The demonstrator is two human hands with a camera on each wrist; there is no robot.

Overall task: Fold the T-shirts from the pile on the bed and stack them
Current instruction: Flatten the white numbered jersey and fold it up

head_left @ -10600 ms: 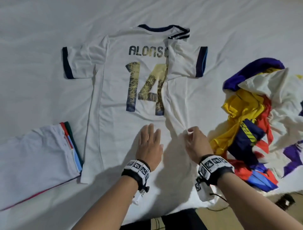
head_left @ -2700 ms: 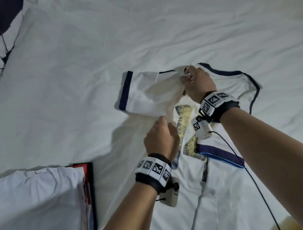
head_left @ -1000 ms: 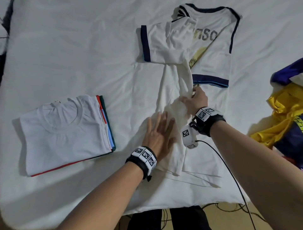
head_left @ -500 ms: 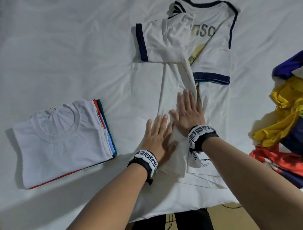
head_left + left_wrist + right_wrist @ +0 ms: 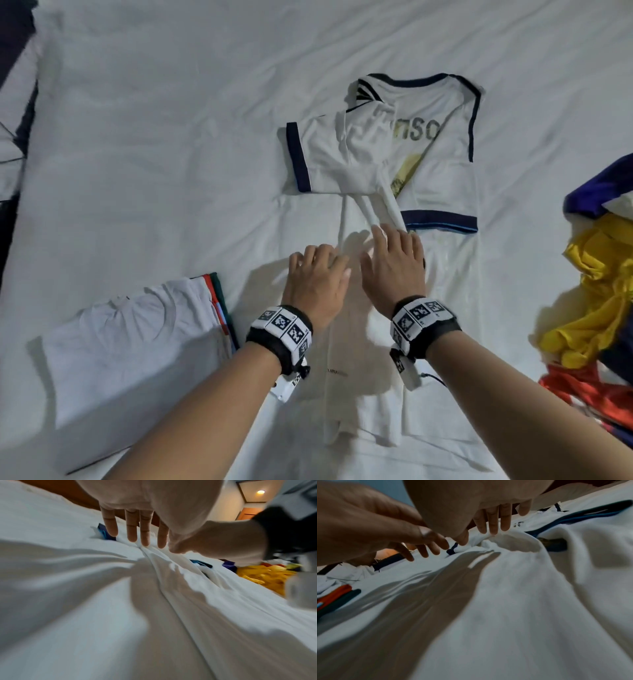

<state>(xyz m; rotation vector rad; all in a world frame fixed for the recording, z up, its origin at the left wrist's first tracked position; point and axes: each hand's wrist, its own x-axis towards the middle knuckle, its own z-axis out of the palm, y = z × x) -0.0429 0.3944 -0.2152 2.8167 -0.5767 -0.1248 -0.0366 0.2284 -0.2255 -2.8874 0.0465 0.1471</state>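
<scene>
**White jersey half folded, both hands flat on it**

Some of this is hard to read. The name print on the jersey (image 5: 442,192) is partly covered by a folded-over sleeve, so only a few letters show, and the gold number is mostly buried under the fold. The pile of unfolded shirts (image 5: 603,308) runs off the right edge, so I can't count it; I see yellow, red, purple and white in there. The folded stack (image 5: 137,349) on the left shows a white shirt on top with red, blue and green edges peeking out below, exact count unclear.

One jersey is in play, two hands. It lies in the middle of the bed (image 5: 154,137), long axis running away from the person, collar at the far end, hem near the bed's edge.

The left hand (image 5: 317,284) and right hand (image 5: 394,270) sit side by side on the jersey's middle, fingers straight and spread, fingertips on the cloth, gripping nothing.
</scene>
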